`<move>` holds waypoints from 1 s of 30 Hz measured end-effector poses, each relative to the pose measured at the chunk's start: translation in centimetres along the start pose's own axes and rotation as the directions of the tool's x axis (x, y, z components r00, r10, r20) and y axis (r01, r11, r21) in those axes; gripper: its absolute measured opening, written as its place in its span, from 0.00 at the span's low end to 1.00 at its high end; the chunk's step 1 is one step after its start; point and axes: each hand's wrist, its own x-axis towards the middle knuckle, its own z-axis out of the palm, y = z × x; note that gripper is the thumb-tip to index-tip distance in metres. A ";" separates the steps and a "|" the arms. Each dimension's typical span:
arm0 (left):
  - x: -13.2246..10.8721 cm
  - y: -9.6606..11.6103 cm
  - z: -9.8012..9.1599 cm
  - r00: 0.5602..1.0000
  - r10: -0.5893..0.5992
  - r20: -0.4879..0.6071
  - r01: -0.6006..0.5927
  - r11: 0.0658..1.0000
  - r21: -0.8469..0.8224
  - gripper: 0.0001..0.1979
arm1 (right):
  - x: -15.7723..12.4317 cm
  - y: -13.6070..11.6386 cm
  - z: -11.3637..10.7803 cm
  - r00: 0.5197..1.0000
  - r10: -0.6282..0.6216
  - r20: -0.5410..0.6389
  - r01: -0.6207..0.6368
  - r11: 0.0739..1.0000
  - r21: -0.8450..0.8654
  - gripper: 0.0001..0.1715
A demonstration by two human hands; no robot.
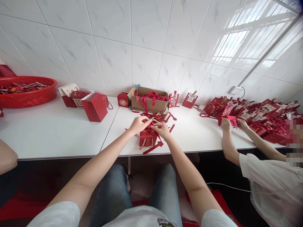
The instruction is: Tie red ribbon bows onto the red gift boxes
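A small red gift box (144, 141) with gold cord handles sits near the front edge of the white table, straight before me. Over its top, my left hand (140, 124) and my right hand (162, 129) meet, fingertips close together. Both hands are closed in a pinch on a red ribbon (151, 124) at the top of the box. The fingers partly hide the ribbon, so I cannot tell whether it is knotted. Red strips with flower-shaped ends, one strip (153, 147) among them, lie around the box.
Behind the box stands a cardboard carton (149, 105) of red ribbons. At left are a red gift bag (95, 108) and a red basin (28, 97) of small packets. To the right, a co-worker's hands (226, 125) handle a red box beside many piled red boxes (260, 115).
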 end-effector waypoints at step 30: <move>-0.6 0.0 -3.2 0.953 0.057 0.296 -0.160 0.928 0.337 0.06 | 0.3 -1.7 0.8 0.999 0.051 0.015 -0.046 0.972 -0.231 0.08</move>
